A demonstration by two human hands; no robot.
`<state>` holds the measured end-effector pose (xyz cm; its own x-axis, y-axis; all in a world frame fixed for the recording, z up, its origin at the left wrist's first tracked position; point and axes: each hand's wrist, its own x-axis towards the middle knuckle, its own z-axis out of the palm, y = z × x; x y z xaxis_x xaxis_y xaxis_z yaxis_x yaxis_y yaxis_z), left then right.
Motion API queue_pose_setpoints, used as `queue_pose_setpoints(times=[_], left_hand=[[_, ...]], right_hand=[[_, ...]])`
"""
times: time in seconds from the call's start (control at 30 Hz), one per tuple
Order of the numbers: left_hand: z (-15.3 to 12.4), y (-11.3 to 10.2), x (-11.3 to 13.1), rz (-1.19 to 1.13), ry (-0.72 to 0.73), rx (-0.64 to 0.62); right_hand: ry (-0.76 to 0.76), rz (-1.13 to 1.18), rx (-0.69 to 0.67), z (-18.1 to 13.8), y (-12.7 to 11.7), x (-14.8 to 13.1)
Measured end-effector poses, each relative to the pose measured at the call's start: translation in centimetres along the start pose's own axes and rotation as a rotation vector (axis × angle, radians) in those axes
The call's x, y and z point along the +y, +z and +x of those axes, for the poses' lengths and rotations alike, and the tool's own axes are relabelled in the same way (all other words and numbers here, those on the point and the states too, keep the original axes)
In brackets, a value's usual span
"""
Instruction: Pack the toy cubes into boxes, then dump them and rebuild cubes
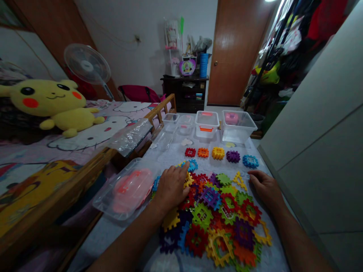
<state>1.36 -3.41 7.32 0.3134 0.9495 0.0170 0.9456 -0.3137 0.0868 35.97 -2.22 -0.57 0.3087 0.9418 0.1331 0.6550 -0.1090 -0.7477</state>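
A heap of plastic interlocking building blocks (pixel 202 213) with toothed edges, in several colours, covers the near middle of the table. My left hand (pixel 172 187) reaches over its left side, with a yellow building block (pixel 188 180) between thumb and fingers. Just beyond those fingertips lies a blue block (pixel 193 165). To the right of the heap, my right hand (pixel 263 184) rests on the table with loosely bent fingers and nothing visible in them. A yellow triangular block (pixel 239 180) is near its fingertips.
Beyond the heap, small stacks run in a row: red (pixel 190 152), orange (pixel 203 152), yellow (pixel 218 153), purple (pixel 233 156) and blue (pixel 250 161). Clear bins (pixel 238 130) stand at the back. A clear lid (pixel 106 200) lies left, beside a wooden bed rail (pixel 70 189).
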Motion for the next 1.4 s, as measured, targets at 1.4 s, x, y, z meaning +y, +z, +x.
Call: queue_pose_setpoints(times=[1.4], left_hand=[[5.3,-2.6,2.4,-0.226,0.25,0.13]], right_hand=[[0.003,0.031,-0.013,-0.1,0.0,0.1]])
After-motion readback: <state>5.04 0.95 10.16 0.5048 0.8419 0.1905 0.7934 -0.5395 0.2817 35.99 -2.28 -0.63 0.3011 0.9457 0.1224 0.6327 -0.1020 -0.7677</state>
